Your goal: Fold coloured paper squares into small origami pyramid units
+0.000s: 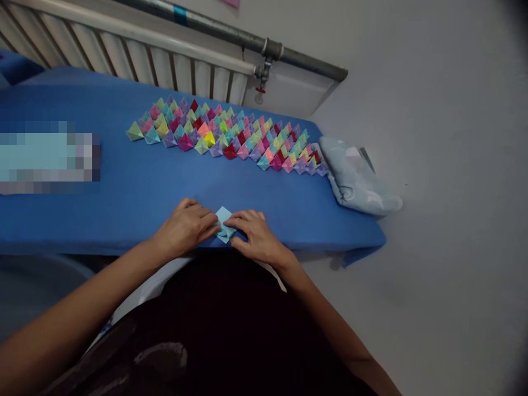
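A small light-blue piece of folded origami paper (224,215) lies near the front edge of the blue-covered table, one corner pointing away from me. My left hand (188,224) grips its left edge, fingers closed together. From the other side, my right hand (254,233) holds the right part, index finger on top of the paper and thumb low near its front corner. The fingers partly cover the folds. Beyond both hands stand several rows of folded paper boats (230,150) in pink, green, yellow, purple, red and blue.
A folded grey-blue cloth (358,179) lies at the table's right end, touching the paper rows. At the left is a pixelated patch (45,159). A white radiator (181,71) and a pipe (231,30) with a red-handled valve (260,89) run behind the table (136,203).
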A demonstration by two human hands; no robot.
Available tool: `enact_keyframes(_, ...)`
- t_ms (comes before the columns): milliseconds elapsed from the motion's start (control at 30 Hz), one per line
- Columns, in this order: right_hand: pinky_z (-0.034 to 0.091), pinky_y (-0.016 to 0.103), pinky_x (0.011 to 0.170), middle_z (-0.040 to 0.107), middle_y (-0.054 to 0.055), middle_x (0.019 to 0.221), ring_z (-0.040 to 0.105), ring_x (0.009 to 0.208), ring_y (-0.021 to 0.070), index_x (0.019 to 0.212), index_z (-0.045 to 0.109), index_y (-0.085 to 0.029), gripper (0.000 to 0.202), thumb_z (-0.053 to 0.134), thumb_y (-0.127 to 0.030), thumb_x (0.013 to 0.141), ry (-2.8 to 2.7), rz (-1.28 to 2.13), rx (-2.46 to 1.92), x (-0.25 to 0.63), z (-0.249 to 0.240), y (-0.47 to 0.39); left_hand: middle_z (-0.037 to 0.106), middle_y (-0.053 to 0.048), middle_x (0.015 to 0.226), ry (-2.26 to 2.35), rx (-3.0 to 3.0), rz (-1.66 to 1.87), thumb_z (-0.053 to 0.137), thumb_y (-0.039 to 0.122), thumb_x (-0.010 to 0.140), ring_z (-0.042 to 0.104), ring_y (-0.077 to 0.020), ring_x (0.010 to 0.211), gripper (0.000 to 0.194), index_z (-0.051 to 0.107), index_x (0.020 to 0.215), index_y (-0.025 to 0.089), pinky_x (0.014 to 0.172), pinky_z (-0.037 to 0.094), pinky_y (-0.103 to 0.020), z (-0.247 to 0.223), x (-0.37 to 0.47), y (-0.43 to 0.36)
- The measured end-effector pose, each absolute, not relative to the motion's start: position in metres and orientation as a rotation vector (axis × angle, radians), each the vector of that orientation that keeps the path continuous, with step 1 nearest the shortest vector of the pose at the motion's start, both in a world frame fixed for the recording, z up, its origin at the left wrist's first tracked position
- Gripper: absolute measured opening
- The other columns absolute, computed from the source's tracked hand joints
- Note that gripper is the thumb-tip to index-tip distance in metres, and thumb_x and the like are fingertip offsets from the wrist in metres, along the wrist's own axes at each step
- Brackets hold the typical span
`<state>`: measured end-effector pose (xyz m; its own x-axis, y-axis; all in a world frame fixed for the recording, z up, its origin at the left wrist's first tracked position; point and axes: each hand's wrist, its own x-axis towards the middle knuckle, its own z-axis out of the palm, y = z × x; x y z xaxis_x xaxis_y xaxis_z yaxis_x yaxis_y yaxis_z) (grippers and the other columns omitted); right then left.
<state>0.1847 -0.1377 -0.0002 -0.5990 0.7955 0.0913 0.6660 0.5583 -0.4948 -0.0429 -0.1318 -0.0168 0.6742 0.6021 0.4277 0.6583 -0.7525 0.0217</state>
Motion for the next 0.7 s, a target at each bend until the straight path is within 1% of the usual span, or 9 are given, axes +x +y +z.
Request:
enact_keyframes(167, 0.033, 0.038, 0.093, 0.068, 0.005, 0.118, 0.056, 0.106, 0.0222, 0.113, 0.070, -0.023, 0.031, 0.058, -0.022, 0.084, -2.470, 0.576, -1.200, 0.183, -0.003, -0.137, 0.071, -0.001, 0.084, -1.137, -2.753, -0.545, 0.039, 0.026, 0.103, 0.061, -0.0166, 0.075, 0.029, 0.065, 0.092, 0.020, 0.091, 0.039, -0.041, -0.013, -0.038, -0.139)
enact_keyframes(267, 0.034, 0.037, 0.090, 0.069, 0.005, 0.116, 0.056, 0.103, 0.0215, 0.110, 0.069, -0.023, 0.028, 0.055, -0.021, 0.086, -2.439, 0.557, -1.211, 0.183, -0.007, -0.136, 0.070, -0.002, 0.082, -1.117, -2.746, -0.582, 0.043, 0.027, 0.102, 0.061, -0.0183, 0.075, 0.025, 0.065, 0.093, 0.020, 0.091, 0.040, -0.044, -0.013, -0.035, -0.142)
enact_keyframes(333, 0.033, 0.037, 0.089, 0.070, 0.004, 0.115, 0.056, 0.101, 0.0211, 0.109, 0.067, -0.024, 0.027, 0.055, -0.020, 0.086, -2.429, 0.559, -1.206, 0.183, -0.009, -0.136, 0.069, -0.003, 0.080, -1.086, -2.736, -0.559, 0.044, 0.025, 0.100, 0.061, -0.0191, 0.074, 0.024, 0.065, 0.091, 0.020, 0.092, 0.040, -0.045, -0.014, -0.034, -0.143)
enact_keyframes(500, 0.032, 0.035, 0.087, 0.071, 0.001, 0.109, 0.056, 0.097, 0.0190, 0.096, 0.065, -0.023, 0.018, 0.053, -0.015, 0.086, -2.410, 0.562, -1.168, 0.184, -0.010, -0.137, 0.068, -0.002, 0.077, -1.020, -2.673, -0.469, 0.042, 0.020, 0.100, 0.061, -0.0179, 0.070, 0.024, 0.064, 0.089, 0.019, 0.092, 0.039, -0.043, -0.013, -0.035, -0.143)
enact_keyframes(700, 0.031, 0.034, 0.087, 0.071, 0.001, 0.106, 0.056, 0.094, 0.0180, 0.093, 0.063, -0.023, 0.017, 0.050, -0.014, 0.087, -2.370, 0.587, -1.162, 0.186, -0.012, -0.135, 0.070, 0.000, 0.077, -1.071, -2.693, -0.558, 0.040, 0.019, 0.100, 0.062, -0.0157, 0.071, 0.025, 0.062, 0.088, 0.021, 0.096, 0.039, -0.042, -0.013, -0.037, -0.142)
